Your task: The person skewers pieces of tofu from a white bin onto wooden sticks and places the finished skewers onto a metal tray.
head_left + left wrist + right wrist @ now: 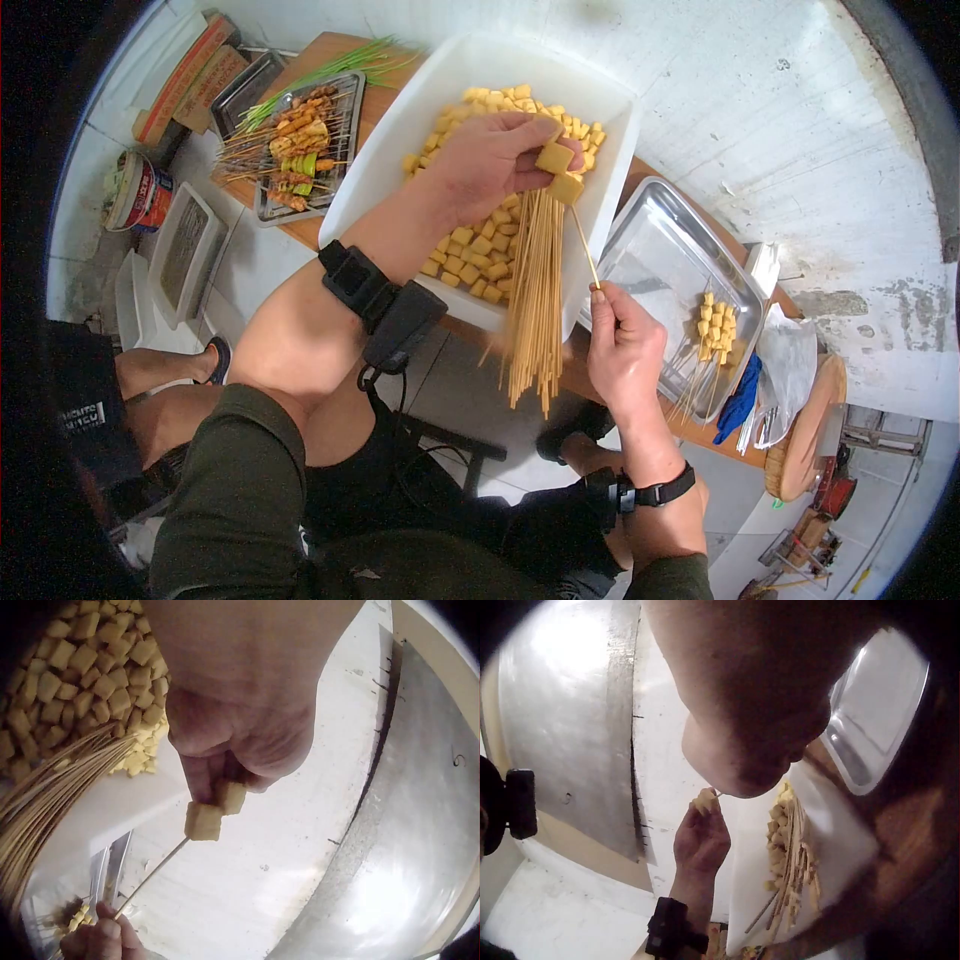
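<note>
My left hand (485, 165), over the white tub (350, 205), grips yellow cubes (565, 187) between thumb and fingers. A thin bamboo skewer (584, 245) runs up into the lowest cube; its lower end is pinched by my right hand (628, 345), to the right of the tub. In the left wrist view two cubes (203, 821) show below the left fingers, the skewer (154, 874) entering one of them. A bundle of bamboo skewers (535, 300) lies over the tub's near edge, on many loose yellow cubes (470, 258).
Right of the tub, a metal tray (640, 265) holds several skewers of yellow cubes (716, 328). Another tray (350, 110) on the left carries assorted skewers (298, 140) beside green stalks (350, 70). A blue cloth (738, 400) and clear plastic bag (787, 375) lie at the far right.
</note>
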Demonstrator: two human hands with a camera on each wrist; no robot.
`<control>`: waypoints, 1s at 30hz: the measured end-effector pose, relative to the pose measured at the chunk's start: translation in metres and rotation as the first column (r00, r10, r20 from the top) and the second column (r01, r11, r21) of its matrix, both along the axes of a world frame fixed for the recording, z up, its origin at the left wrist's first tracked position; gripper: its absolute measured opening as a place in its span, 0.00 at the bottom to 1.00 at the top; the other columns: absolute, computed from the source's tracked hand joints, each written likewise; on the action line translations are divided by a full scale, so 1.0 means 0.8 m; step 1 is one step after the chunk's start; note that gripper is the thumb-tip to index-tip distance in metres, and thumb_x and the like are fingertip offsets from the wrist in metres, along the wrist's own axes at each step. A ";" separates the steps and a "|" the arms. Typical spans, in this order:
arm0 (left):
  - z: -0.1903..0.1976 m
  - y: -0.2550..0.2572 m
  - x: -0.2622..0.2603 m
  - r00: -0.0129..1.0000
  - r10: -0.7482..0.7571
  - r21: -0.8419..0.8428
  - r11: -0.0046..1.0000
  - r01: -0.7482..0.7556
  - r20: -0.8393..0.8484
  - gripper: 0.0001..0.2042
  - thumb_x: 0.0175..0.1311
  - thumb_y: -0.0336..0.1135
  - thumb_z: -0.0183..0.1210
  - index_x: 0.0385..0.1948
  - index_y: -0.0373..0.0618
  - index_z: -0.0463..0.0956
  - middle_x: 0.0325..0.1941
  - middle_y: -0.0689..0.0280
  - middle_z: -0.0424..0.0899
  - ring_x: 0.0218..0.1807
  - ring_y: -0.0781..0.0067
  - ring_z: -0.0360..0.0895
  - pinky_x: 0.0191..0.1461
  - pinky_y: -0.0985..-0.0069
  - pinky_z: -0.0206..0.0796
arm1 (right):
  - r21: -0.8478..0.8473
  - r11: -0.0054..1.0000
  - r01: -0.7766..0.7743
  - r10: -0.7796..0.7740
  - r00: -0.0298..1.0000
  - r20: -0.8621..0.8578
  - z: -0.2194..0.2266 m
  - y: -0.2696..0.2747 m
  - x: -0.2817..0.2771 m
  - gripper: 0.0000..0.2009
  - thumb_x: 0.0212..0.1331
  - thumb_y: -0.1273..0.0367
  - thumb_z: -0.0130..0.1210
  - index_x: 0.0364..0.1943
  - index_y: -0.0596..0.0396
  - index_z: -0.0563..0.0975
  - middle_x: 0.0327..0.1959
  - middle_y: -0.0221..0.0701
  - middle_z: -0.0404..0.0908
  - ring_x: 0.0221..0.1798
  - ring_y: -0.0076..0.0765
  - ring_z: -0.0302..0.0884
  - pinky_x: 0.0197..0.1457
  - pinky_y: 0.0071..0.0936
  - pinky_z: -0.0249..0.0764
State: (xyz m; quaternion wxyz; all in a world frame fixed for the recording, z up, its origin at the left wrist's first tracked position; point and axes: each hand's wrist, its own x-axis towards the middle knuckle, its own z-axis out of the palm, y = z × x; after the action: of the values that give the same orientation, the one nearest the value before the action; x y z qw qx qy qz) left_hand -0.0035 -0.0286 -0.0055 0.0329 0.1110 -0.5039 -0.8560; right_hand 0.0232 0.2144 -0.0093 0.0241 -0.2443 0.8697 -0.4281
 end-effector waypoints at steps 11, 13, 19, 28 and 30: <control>-0.004 0.007 0.001 0.998 -0.059 0.017 0.998 0.058 0.028 0.14 0.73 0.39 0.51 0.45 0.36 0.77 0.46 0.58 0.84 0.49 0.66 0.82 0.56 0.69 0.76 | -0.052 0.999 0.001 0.001 0.999 0.045 -0.001 -0.002 -0.001 0.06 0.64 0.72 0.54 0.36 0.59 0.80 0.20 0.48 0.73 0.22 0.51 0.76 0.28 0.35 0.71; -0.006 0.007 0.001 0.997 -0.075 0.049 0.996 0.075 0.000 0.14 0.72 0.40 0.52 0.45 0.37 0.77 0.46 0.59 0.84 0.49 0.67 0.82 0.55 0.70 0.77 | -0.040 0.999 -0.003 0.005 0.998 0.057 0.000 -0.002 -0.001 0.06 0.64 0.72 0.54 0.36 0.59 0.80 0.20 0.48 0.73 0.22 0.50 0.76 0.28 0.35 0.71; -0.014 0.010 -0.001 0.995 -0.078 0.028 0.997 0.077 0.065 0.15 0.72 0.41 0.54 0.46 0.37 0.76 0.45 0.59 0.84 0.47 0.68 0.82 0.51 0.73 0.77 | -0.024 1.000 -0.002 0.005 0.994 0.112 -0.003 -0.002 -0.001 0.06 0.64 0.71 0.54 0.37 0.59 0.80 0.21 0.48 0.75 0.24 0.52 0.78 0.30 0.35 0.73; -0.025 -0.048 0.013 0.922 0.080 -0.924 0.081 0.373 0.379 0.23 0.58 0.50 0.63 0.43 0.36 0.78 0.43 0.49 0.83 0.46 0.54 0.81 0.49 0.64 0.72 | 0.066 0.956 0.288 -0.291 0.955 0.060 -0.011 0.105 -0.034 0.11 0.67 0.66 0.53 0.40 0.62 0.81 0.30 0.47 0.83 0.32 0.44 0.83 0.39 0.36 0.75; -0.051 -0.071 0.027 0.904 0.114 -0.903 -0.082 0.422 0.412 0.23 0.57 0.49 0.64 0.42 0.35 0.78 0.43 0.45 0.82 0.49 0.45 0.78 0.53 0.60 0.71 | 0.044 0.909 0.414 -0.417 0.904 0.093 -0.025 0.165 -0.050 0.12 0.67 0.67 0.52 0.40 0.64 0.80 0.29 0.46 0.83 0.29 0.40 0.80 0.36 0.34 0.74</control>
State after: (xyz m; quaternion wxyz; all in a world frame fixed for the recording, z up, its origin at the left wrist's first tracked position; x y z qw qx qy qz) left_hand 0.0180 -0.0853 -0.0467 -0.0919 0.1471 -0.9690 -0.1757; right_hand -0.0167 0.3464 -0.0295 -0.0212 -0.0314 0.9045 -0.4248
